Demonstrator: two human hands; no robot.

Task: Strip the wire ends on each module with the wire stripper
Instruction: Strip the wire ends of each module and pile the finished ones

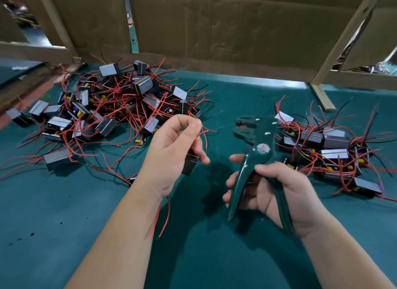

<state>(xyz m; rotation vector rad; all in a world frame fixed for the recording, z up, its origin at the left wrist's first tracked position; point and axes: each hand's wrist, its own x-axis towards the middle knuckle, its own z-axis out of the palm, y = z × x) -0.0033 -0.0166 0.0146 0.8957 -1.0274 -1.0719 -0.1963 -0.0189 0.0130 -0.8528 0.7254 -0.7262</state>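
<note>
My left hand [171, 151] holds a small black module [190, 165] against the palm and pinches its red wires [205, 132] between thumb and forefinger, their ends pointing right. Two more red wires [163, 215] hang down below that wrist. My right hand [272, 194] grips the handles of a dark green wire stripper [255, 146], whose jaws point up and left, a short gap away from the pinched wire ends.
A large heap of modules with red and black wires [111, 108] lies on the green mat [64, 224] at the left. A smaller heap [328, 151] lies at the right. Cardboard walls [214, 30] and wooden slats [322, 95] close off the back.
</note>
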